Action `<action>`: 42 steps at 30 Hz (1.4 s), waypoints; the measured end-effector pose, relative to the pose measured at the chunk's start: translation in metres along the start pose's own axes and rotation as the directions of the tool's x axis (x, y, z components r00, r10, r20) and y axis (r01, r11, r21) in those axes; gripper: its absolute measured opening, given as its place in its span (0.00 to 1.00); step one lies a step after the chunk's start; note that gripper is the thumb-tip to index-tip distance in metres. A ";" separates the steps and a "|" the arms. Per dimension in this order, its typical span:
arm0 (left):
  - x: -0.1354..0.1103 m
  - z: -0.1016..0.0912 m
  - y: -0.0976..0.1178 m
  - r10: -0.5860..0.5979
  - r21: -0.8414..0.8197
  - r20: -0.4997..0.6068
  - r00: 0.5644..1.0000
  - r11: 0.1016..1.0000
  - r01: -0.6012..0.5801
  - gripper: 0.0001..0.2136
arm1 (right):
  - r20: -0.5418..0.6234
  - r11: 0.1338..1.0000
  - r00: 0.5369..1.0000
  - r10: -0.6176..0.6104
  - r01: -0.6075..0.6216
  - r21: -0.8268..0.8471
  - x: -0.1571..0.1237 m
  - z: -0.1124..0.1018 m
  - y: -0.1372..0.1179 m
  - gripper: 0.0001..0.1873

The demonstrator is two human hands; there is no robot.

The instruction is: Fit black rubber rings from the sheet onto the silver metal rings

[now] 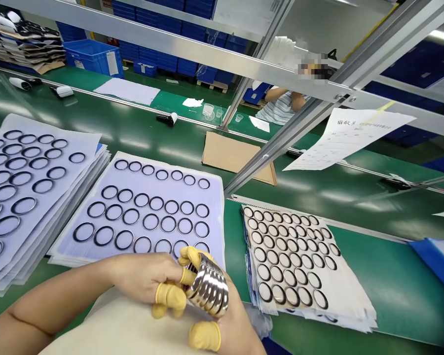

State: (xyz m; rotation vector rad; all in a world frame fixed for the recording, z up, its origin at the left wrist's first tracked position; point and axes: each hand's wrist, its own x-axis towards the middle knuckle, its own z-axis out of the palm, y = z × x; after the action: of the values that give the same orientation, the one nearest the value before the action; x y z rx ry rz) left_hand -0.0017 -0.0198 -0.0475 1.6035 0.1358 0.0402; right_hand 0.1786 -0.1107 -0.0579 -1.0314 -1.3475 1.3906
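A row of shiny metal rings (pixel 209 288), nested side by side, rests in my right hand (pixel 237 320). Its yellow-covered fingers curl behind the rings, and the thumb, in a yellow finger cot, lies below them. From the left my left hand (pixel 148 276) reaches in, its yellow-covered fingertips bent against the near end of the row. Just beyond both hands, a white sheet (pixel 103 185) carries rows of dark-edged rings (pixel 150 221); my hands cover part of its front edge.
Another sheet stack with rings (pixel 28 152) stands at left. To the right lies a stack of sheets (pixel 346 291) with smaller-looking rings. Cardboard (pixel 233 155) lies behind a metal frame post (pixel 262 153). A paper (pixel 344 138) hangs from the frame. A person (pixel 281 106) is across the bench.
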 end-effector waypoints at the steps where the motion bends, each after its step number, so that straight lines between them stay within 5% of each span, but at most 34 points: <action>1: 0.001 0.001 -0.003 0.032 -0.054 -0.051 0.998 0.998 -0.034 0.29 | 0.009 1.000 1.000 -0.009 0.009 0.004 -0.001 0.001 0.001 0.49; 4: 0.004 0.002 -0.013 0.047 -0.227 -0.213 0.976 0.969 -0.097 0.32 | -0.001 0.986 0.995 -0.099 0.097 -0.138 -0.002 0.003 0.005 0.47; 9: 0.007 0.001 -0.019 -0.083 -0.401 -0.270 0.959 0.915 -0.034 0.16 | 0.032 0.888 0.960 -0.277 0.268 -0.373 0.000 0.007 0.003 0.40; 12: 0.006 -0.001 -0.012 0.047 -0.203 -0.381 0.924 0.970 -0.133 0.14 | 0.047 0.863 0.958 -0.283 0.275 -0.423 -0.001 0.011 0.001 0.41; 18: -0.006 -0.008 0.008 0.277 0.217 -0.475 0.835 0.957 -0.193 0.12 | 0.017 0.921 0.989 -0.149 0.144 -0.363 -0.007 0.016 0.001 0.18; 22: -0.014 -0.008 0.009 0.346 0.429 -0.462 0.817 0.893 -0.136 0.12 | 0.036 0.959 0.998 -0.041 0.050 -0.279 -0.009 0.013 0.004 0.16; 29: -0.017 -0.003 0.000 0.517 0.661 -0.405 0.755 0.736 -0.149 0.11 | 0.274 0.997 0.961 0.041 -0.057 0.052 0.004 0.016 -0.001 0.20; 32: -0.020 -0.007 0.008 0.495 0.658 -0.350 0.795 0.734 -0.167 0.11 | 0.257 0.992 0.966 0.024 -0.055 0.113 0.008 0.019 -0.005 0.20; 36: -0.032 -0.021 0.023 0.283 0.616 -0.169 0.944 0.778 -0.123 0.08 | 0.235 0.998 0.971 0.032 -0.044 0.045 0.007 0.019 -0.006 0.24; 42: -0.041 -0.028 0.018 0.078 0.382 -0.062 0.995 0.923 -0.048 0.08 | 0.033 0.948 0.998 0.056 -0.043 -0.315 0.007 0.019 0.001 0.38</action>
State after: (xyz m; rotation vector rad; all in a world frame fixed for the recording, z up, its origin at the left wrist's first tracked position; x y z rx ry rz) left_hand -0.0447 0.0032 -0.0256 1.9963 0.1575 0.1315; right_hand 0.1584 -0.1086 -0.0573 -1.2570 -1.6201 1.2635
